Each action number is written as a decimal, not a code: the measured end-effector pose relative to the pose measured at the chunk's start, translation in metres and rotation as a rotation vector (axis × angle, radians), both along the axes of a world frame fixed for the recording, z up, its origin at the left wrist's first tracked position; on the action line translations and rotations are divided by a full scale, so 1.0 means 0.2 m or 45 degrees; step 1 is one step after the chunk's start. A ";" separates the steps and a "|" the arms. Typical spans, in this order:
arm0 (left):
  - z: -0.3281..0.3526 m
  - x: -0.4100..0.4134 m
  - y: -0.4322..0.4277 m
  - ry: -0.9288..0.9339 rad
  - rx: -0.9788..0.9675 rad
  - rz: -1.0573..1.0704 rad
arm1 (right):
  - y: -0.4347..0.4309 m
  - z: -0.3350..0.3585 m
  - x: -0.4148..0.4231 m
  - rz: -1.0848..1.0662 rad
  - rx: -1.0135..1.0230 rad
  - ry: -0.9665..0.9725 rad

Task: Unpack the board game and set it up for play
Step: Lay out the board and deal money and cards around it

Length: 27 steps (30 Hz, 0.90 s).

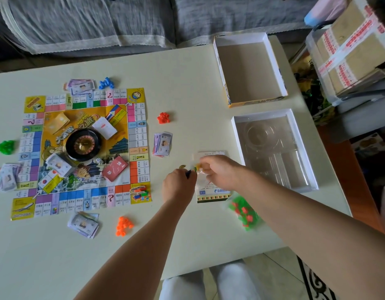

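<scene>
Head view. Saw the game board (85, 152) spread flat on the counter (187, 83) at left of frame, with a roulette wheel (82, 144) at its centre and card stacks around that. Noted banknote piles and tokens just outside its edges: blue heap (106, 83), red heap (163, 118), green heap (6, 146), orange heap (124, 225). Found both hands at lower centre over a printed leaflet (211, 192): left hand (178, 185) and right hand (219, 172) each with fingers curled, pinching a small clear packet (199, 169) between them; could not make out its contents. Spotted a bag of green and red houses (243, 211) just right of the leaflet, the box lid (250, 68) at upper right, and the box base (274, 148) with clear insert below it.
</scene>
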<state>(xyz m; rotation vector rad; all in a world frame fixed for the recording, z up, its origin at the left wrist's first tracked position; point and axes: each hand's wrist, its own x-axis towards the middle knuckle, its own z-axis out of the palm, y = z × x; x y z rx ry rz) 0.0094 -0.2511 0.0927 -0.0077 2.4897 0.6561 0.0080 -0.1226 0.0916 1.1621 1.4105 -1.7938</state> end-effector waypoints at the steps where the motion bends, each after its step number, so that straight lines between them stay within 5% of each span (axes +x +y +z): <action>1: 0.00 0.00 0.00 -0.013 0.013 0.009 | 0.01 0.01 0.00 0.025 0.007 0.061; 7: 0.00 -0.03 -0.02 -0.062 0.102 0.069 | 0.08 0.01 0.05 0.366 0.864 0.284; 11: 0.01 -0.03 -0.04 -0.126 0.202 0.061 | 0.08 -0.03 0.08 0.422 0.517 0.056; 16: 0.04 -0.09 -0.11 -0.515 0.338 0.441 | 0.05 -0.07 0.09 0.347 0.857 0.326; 22: 0.16 -0.19 0.01 -0.966 0.686 0.934 | 0.00 -0.05 0.08 0.475 0.889 0.438; 27: 0.16 -0.20 0.09 -0.964 0.569 0.961 | 0.00 -0.02 0.08 0.420 0.791 0.471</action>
